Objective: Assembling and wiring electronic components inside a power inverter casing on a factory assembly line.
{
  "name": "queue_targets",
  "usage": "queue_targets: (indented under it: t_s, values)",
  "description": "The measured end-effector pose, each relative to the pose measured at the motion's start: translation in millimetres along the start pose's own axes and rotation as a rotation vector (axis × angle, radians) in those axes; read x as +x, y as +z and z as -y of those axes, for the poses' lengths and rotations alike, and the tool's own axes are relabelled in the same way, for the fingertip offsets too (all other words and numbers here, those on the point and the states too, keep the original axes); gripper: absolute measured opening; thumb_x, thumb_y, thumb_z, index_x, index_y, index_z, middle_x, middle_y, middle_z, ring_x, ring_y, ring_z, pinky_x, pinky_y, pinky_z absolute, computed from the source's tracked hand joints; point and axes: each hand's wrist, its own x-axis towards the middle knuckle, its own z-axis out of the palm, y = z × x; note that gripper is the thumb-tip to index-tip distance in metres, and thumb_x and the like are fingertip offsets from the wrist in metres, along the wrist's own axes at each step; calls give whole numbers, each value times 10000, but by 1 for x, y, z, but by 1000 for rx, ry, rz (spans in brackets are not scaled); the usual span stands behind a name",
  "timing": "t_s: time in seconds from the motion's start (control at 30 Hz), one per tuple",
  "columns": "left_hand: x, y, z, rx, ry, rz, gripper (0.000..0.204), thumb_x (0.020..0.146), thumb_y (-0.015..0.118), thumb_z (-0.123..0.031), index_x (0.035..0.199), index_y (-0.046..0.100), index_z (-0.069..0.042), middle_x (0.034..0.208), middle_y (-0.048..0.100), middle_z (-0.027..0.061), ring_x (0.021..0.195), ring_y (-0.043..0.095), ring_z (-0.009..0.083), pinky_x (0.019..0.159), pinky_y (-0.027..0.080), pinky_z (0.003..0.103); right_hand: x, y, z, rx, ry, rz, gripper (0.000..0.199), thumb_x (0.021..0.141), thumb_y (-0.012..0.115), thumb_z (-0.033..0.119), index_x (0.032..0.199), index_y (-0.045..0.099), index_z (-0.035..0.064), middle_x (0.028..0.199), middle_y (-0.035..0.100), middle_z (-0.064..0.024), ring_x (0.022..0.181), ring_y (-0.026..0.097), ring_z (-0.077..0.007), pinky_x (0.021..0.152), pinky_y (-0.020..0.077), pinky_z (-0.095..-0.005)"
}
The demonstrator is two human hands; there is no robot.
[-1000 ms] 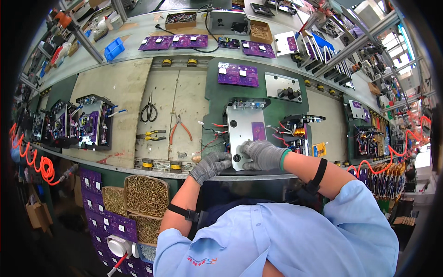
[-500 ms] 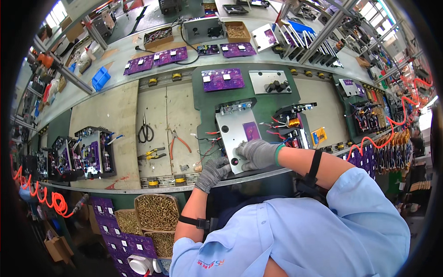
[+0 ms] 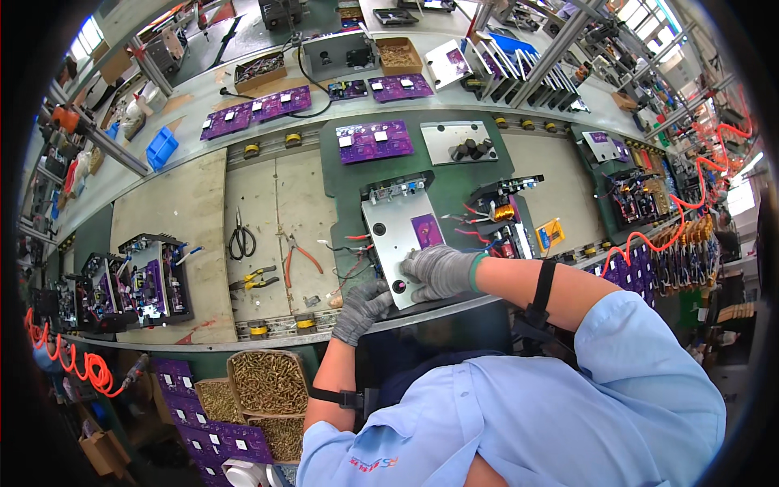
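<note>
A long workbench (image 3: 304, 203) filled the view, its pale top spreading to both sides of a silver plate, the landmark here. Under that plate and beyond it lay a green board (image 3: 341, 174). The silver plate (image 3: 389, 239) itself sat slightly slanted near the bench's front edge, its near end between the wearer's two grey-gloved hands. To the plate's right stood an open electronics unit (image 3: 503, 213) with a copper coil and loose red wires. Below and left of the plate was a box of brass-coloured screws (image 3: 266, 381). Beyond it, to the right, a second silver plate (image 3: 438, 150) held dark knobs; beyond it, nearly in line, lay a purple circuit board (image 3: 375, 142).

The right hand (image 3: 442, 272) lay over the plate's near right part, fingers bent against its surface; whether they pinched anything could not be told. The left hand (image 3: 361, 311) was at the plate's near left edge, fingers partly curled; its grip could not be told either.

A smaller purple board (image 3: 425, 231) showed on the plate, just past the right hand. Left of the plate lay red-handled pliers (image 3: 290, 266), then black-handled scissors (image 3: 241, 239) and yellow-handled pliers (image 3: 256, 280).
</note>
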Motion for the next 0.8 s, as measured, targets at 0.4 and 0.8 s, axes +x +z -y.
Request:
queue_targets:
  t_s: [0.4,0.8]
  values:
    - [-13,1,-37,-73,0,155,374,919,687,-261,1179,647,5,796,635,18,674,581,103,641,480,250,0,-2,3,-17,9,28,468,817,768,369,1118,647,33,1108,664,-197,1044,666,-372,893,527,-467]
    - [13,26,-25,202,-55,-380,385,913,745,-301,1075,607,20,758,647,74,634,639,164,601,533,329,8,3,20,-203,33,-118,431,963,525,473,1010,739,102,933,725,-148,931,711,-327,783,522,-497]
